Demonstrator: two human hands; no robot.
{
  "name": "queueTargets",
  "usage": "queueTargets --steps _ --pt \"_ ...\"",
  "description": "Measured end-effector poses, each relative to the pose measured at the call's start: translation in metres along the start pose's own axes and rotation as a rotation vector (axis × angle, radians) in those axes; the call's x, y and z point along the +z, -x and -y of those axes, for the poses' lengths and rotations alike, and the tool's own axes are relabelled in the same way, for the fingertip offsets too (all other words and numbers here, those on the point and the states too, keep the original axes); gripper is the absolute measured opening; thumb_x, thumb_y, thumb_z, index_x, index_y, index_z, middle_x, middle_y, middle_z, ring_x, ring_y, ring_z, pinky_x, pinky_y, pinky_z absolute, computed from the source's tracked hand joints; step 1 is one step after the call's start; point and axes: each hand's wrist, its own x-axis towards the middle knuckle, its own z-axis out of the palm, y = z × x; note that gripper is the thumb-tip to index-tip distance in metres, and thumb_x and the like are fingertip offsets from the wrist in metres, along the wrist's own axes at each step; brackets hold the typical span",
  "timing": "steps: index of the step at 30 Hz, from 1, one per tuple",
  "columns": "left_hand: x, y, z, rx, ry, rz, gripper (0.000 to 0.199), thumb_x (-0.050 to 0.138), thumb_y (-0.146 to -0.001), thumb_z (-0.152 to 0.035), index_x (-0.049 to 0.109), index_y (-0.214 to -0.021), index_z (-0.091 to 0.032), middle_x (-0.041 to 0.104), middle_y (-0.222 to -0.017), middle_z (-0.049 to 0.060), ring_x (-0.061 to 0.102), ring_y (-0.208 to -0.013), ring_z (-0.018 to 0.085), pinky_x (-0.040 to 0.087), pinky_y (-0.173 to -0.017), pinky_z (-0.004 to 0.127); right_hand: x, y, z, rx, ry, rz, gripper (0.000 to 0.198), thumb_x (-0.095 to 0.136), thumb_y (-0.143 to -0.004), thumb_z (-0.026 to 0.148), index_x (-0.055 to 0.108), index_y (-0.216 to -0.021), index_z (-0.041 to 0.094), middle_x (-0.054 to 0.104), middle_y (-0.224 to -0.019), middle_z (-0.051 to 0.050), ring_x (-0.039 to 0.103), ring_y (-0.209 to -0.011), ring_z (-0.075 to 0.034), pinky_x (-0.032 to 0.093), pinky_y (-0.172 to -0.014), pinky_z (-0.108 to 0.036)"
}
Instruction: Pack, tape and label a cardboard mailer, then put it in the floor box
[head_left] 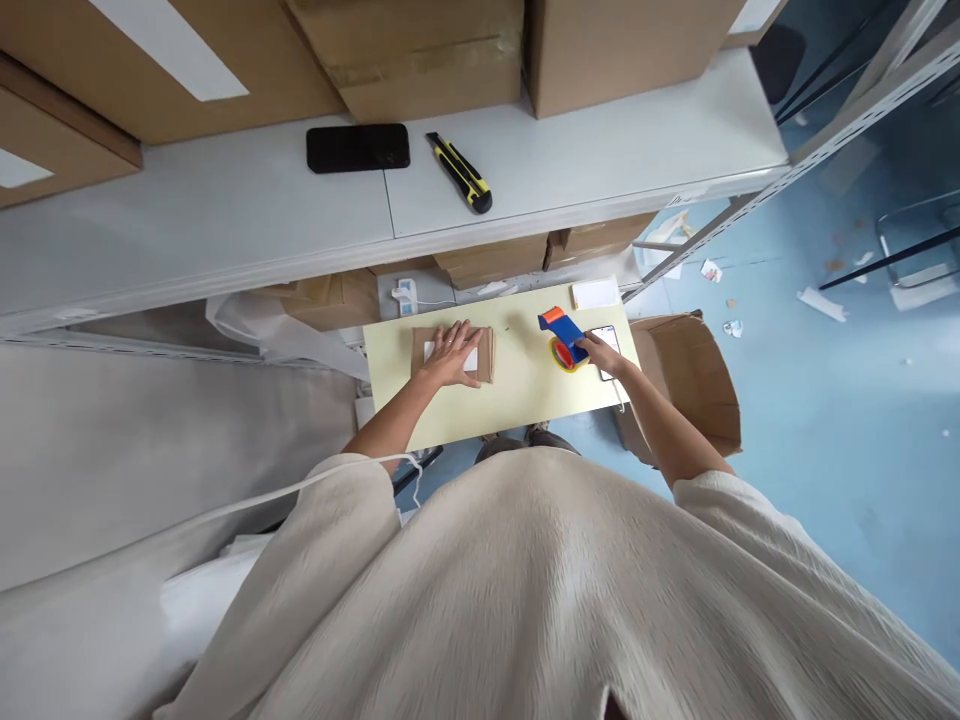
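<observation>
A small cardboard box [421, 352] with a white label lies on the pale yellow table [517, 390]. My left hand [452, 355] rests flat on top of it, fingers spread, hiding part of the label. Over the table's right side, my right hand [600, 352] is closed around a blue and orange tape dispenser [568, 335] with a roll of tape in it. A lit phone [608, 345] with a white cable lies just beside and partly under that hand. Between the box and the dispenser there is a gap of bare tabletop.
Ahead, a grey shelf [585, 160] carries large cardboard boxes [435, 60], a black phone [358, 148] and a yellow-black utility knife [461, 175]. An open carton [686, 375] stands on the floor right of the table. A white stack [595, 293] sits at the table's back right.
</observation>
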Motion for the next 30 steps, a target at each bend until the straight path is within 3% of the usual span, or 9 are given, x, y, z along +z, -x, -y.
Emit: queueTargets --steps 3,6,10,14,18,24,30 --pt "0.009 0.013 0.002 -0.086 0.027 -0.102 0.126 0.084 -0.084 -0.076 0.03 -0.185 -0.021 0.013 -0.193 0.026 0.008 -0.18 0.048 0.001 -0.141 0.071 -0.01 0.02 0.016 -0.133 0.103 -0.006 0.049 0.065 -0.091 0.072 0.051 -0.104 0.027 0.065 -0.093 -0.005 0.062 -0.093 -0.027 0.057 -0.087 -0.04" --pt "0.013 0.028 0.005 -0.187 0.043 -0.217 0.107 0.074 -0.095 -0.071 0.035 -0.184 -0.025 0.02 -0.193 0.022 0.015 -0.179 0.046 0.006 -0.142 0.069 -0.033 0.041 0.043 -0.351 0.22 -0.041 0.05 0.059 -0.1 0.07 0.055 -0.121 0.025 0.07 -0.102 -0.008 0.063 -0.094 -0.029 0.056 -0.09 -0.044" --pt "0.016 0.045 0.01 -0.255 0.091 -0.299 0.097 0.069 -0.099 -0.061 0.037 -0.182 -0.023 0.026 -0.191 0.024 0.019 -0.178 0.047 0.012 -0.142 0.068 -0.076 0.053 0.104 -0.664 0.472 -0.251 0.057 0.051 -0.108 0.07 0.058 -0.141 0.023 0.074 -0.125 -0.017 0.067 -0.112 -0.038 0.053 -0.103 -0.052" --pt "0.022 0.054 0.015 -0.296 0.137 -0.318 0.09 0.064 -0.102 -0.054 0.039 -0.181 -0.022 0.026 -0.19 0.025 0.018 -0.178 0.048 0.015 -0.141 0.071 -0.104 0.032 0.177 -0.799 0.75 -0.512 0.061 0.041 -0.113 0.063 0.054 -0.156 0.021 0.07 -0.145 -0.023 0.061 -0.134 -0.045 0.04 -0.121 -0.065" --pt "0.027 0.061 0.018 -0.339 0.169 -0.322 0.09 0.067 -0.1 -0.051 0.038 -0.181 -0.027 0.029 -0.189 0.023 0.021 -0.178 0.047 0.015 -0.141 0.072 -0.107 -0.011 0.222 -0.768 0.883 -0.579 0.063 0.044 -0.112 0.053 0.048 -0.167 0.022 0.067 -0.156 -0.022 0.055 -0.145 -0.046 0.027 -0.13 -0.068" --pt "0.029 0.081 0.02 -0.368 0.195 -0.325 0.087 0.061 -0.102 -0.047 0.034 -0.183 -0.026 0.031 -0.189 0.022 0.024 -0.177 0.043 0.019 -0.141 0.07 -0.096 -0.057 0.228 -0.76 0.939 -0.599 0.065 0.044 -0.11 0.043 0.047 -0.171 0.02 0.064 -0.158 -0.021 0.052 -0.149 -0.045 0.025 -0.132 -0.073" --pt "0.031 0.089 0.032 -0.372 0.247 -0.309 0.086 0.057 -0.104 -0.046 0.033 -0.182 -0.023 0.028 -0.189 0.023 0.023 -0.178 0.04 0.024 -0.14 0.065 -0.068 -0.036 0.204 -0.804 0.829 -0.742 0.067 0.047 -0.108 0.044 0.049 -0.171 0.022 0.053 -0.166 -0.023 0.045 -0.154 -0.051 0.03 -0.127 -0.079"
